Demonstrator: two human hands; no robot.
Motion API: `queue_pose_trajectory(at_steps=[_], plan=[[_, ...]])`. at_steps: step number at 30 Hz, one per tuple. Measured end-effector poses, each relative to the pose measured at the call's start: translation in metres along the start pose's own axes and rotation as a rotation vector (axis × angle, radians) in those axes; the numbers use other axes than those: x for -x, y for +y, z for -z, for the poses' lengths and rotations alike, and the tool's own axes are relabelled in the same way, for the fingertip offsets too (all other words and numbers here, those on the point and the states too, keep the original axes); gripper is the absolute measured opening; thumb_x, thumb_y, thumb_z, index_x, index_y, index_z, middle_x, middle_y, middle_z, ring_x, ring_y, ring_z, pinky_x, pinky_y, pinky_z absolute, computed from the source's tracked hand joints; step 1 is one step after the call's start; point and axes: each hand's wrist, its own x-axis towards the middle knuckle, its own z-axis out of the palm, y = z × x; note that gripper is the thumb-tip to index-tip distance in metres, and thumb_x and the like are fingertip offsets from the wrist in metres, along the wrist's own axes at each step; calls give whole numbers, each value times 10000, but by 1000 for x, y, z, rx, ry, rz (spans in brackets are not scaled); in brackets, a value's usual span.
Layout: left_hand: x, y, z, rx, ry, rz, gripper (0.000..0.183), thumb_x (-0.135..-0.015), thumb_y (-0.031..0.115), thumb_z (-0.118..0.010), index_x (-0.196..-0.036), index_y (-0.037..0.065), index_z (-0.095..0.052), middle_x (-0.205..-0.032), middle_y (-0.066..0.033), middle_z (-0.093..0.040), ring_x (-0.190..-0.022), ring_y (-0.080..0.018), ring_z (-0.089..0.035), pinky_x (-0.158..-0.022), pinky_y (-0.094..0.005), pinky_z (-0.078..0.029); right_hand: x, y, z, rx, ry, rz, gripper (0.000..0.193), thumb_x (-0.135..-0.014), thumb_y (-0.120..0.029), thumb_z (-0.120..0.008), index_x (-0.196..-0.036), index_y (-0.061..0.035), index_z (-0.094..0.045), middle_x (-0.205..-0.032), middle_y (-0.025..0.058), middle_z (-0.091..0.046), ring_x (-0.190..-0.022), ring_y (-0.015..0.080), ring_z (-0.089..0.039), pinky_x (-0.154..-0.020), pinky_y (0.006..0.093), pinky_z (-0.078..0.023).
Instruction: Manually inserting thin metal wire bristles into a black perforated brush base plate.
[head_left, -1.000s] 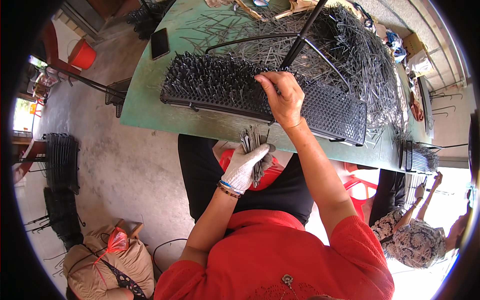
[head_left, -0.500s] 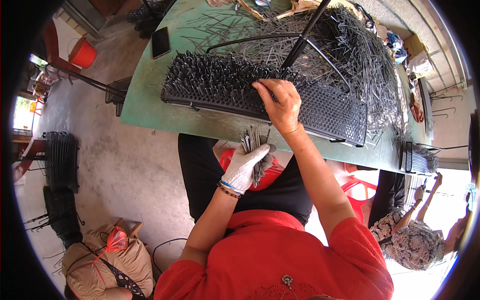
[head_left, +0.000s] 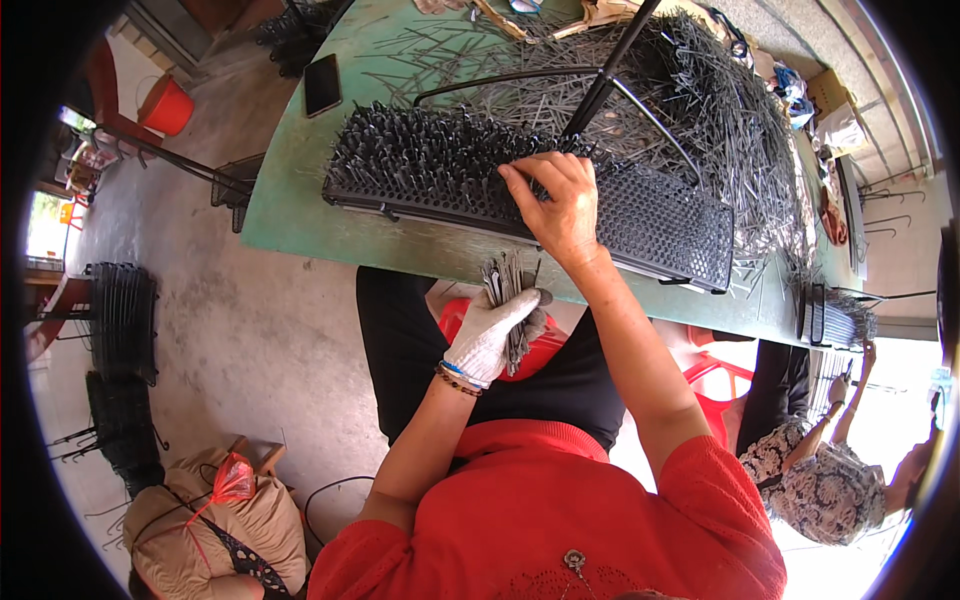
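Black plastic makes up the perforated tray [head_left: 655, 215] lying along the near edge of the green table [head_left: 290, 190]; its left half bristles with upright pins, its right half shows bare holes. Head view: the right hand [head_left: 560, 205], ungloved, rests on the tray at the border between filled and bare rows, fingers bent and pinched down as if seating a pin, though whatever sits between the fingertips is too small to tell; over the last second it has slid a little leftward along the tray and lower, toward the pinned rows, so by my judgement another hole is being filled and the bare part is slowly shrinking. Below the tray, off the table edge, the left hand [head_left: 492, 335] in a white glove stays closed round a bundle of grey pins [head_left: 508, 285], unmoved. Beyond the tray, a loose heap of pins [head_left: 720, 120] covers the table.
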Motion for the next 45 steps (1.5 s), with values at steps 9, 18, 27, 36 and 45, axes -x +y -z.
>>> queue_pose_trajectory(at_steps=[9,18,27,36,45], plan=[[0,0,-1,-8,-24,-11,149,-905,126,-613,-926,-19,-642,-652,-39,-618,-506,-84,-561,-418,-194,-437,-3,1,8,3,-96,-24,97,-759,-116,-750,-842,-81,-716,-853,40,-664,-767,217,-598,-720,331,-422],[9,10,-2,68,-76,-89,122,-917,83,-577,-984,-5,-628,-752,-54,-650,-573,-101,-599,-499,-212,-501,13,-23,61,-339,-455,-497,183,-843,-163,-714,-868,18,-705,-770,70,-634,-669,112,-562,-608,256,-454],[7,5,-20,206,9,-127,109,-919,90,-578,-1003,27,-605,-847,-70,-662,-670,-132,-648,-581,-255,-559,28,-12,71,-596,-452,-797,234,-842,-190,-723,-865,42,-699,-712,55,-670,-618,85,-582,-577,247,-475],[-1,-2,-3,147,-33,-40,152,-933,127,-561,-1003,1,-610,-798,-84,-661,-585,-130,-634,-520,-237,-551,-10,-4,66,-603,-102,-751,174,-881,-133,-682,-932,33,-685,-766,33,-667,-668,63,-578,-616,195,-470],[-2,-2,7,224,-34,29,168,-911,72,-565,-1046,-24,-589,-840,-109,-662,-681,-192,-662,-609,-286,-578,-9,-1,39,-177,54,-329,129,-835,-97,-715,-935,-17,-699,-789,73,-687,-655,109,-600,-639,231,-489]])
